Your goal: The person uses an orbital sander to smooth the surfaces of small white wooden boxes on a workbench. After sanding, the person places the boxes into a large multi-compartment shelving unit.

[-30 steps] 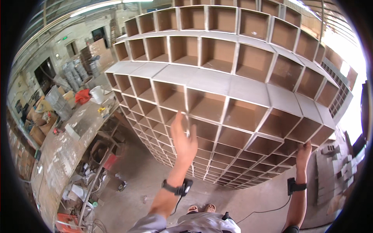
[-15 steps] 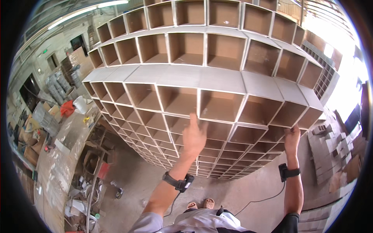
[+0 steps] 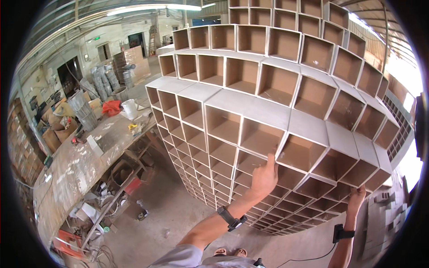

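Head view: open boxes (image 3: 260,136), brown inside

A: Stacked boxes (image 3: 192,111), colours?
B: Insides warm brown, shading darker in the lower rows. Rims whitish. Upper faces (image 3: 250,105) pale grey. Overall pattern: brown squares in a white grid.
A: Worn items?
B: Left wristband (image 3: 230,219) and right wristband (image 3: 345,234) both black. Left sleeve (image 3: 185,255) pale grey.
A: Workbench (image 3: 67,187)?
B: Dull grey-brown, blotched and streaked white.
A: Brighter patches?
B: Crumpled bag-like item (image 3: 111,107), red-orange. Bucket (image 3: 129,109), white. Small object (image 3: 133,128), yellow. Crate (image 3: 68,245), orange-red.
A: Background?
B: Cylinders (image 3: 97,81) silvery grey; floor (image 3: 167,219) dusty grey, faintly mottled.
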### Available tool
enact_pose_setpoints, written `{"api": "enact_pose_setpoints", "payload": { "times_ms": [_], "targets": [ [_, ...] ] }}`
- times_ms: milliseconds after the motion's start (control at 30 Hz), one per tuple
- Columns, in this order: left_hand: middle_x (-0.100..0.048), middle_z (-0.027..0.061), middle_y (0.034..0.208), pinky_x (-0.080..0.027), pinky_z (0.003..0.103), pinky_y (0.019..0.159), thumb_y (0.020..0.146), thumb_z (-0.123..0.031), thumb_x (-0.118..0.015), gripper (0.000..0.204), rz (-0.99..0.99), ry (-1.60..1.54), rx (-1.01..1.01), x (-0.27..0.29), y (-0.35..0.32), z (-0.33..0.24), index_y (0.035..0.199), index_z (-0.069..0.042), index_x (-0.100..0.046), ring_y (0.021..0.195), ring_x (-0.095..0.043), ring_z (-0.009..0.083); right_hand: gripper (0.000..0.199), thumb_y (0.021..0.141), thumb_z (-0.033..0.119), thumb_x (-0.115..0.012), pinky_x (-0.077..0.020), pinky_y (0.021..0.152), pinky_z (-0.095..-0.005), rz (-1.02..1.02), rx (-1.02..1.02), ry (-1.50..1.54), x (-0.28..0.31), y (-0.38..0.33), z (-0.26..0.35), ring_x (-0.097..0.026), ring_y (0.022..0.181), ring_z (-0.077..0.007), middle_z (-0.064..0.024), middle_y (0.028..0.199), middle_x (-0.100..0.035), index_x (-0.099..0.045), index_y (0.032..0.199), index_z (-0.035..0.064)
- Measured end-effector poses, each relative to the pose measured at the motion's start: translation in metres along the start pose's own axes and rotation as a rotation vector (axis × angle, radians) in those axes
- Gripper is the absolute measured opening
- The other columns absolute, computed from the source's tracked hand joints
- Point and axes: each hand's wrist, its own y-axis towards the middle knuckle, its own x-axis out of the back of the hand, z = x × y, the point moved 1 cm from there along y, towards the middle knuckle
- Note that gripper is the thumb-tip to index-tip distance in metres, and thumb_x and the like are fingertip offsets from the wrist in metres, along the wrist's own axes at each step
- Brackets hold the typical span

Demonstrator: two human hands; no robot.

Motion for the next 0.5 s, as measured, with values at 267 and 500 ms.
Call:
{"api": "enact_pose_setpoints", "payload": {
  "times_ms": [267, 500],
  "targets": [
    [-0.056, 0.0206, 0.058, -0.047, 0.05, 0.046, 0.089, -0.007, -0.053, 0.022, -0.068, -0.01, -0.07, -0.007, 0.0, 0.0, 0.106, 0.0, -0.04, 0.053, -0.058, 0.0412, 0.03, 0.088, 0.002, -0.053, -0.0284, 0.048, -0.0207, -0.084, 0.071, -0.038, 0.001, 0.004, -0.007, -0.041, 0.058, -0.0018, 0.0046, 0.074, -0.052, -0.058, 0.117, 0.0021],
    [-0.056, 0.0191, 0.056, -0.047, 0.048, 0.044, 0.089, -0.007, -0.053, 0.02, -0.106, -0.01, -0.101, -0.007, -0.001, -0.001, 0.105, -0.001, -0.042, 0.051, -0.06, 0.0387, 0.03, 0.09, 0.004, -0.057, -0.0433, 0.085, -0.0291, -0.014, 0.034, 0.002, 0.018, 0.014, -0.038, -0.056, 0.095, -0.0134, -0.0072, 0.106, -0.064, -0.058, 0.12, -0.0003]
  ]
}}
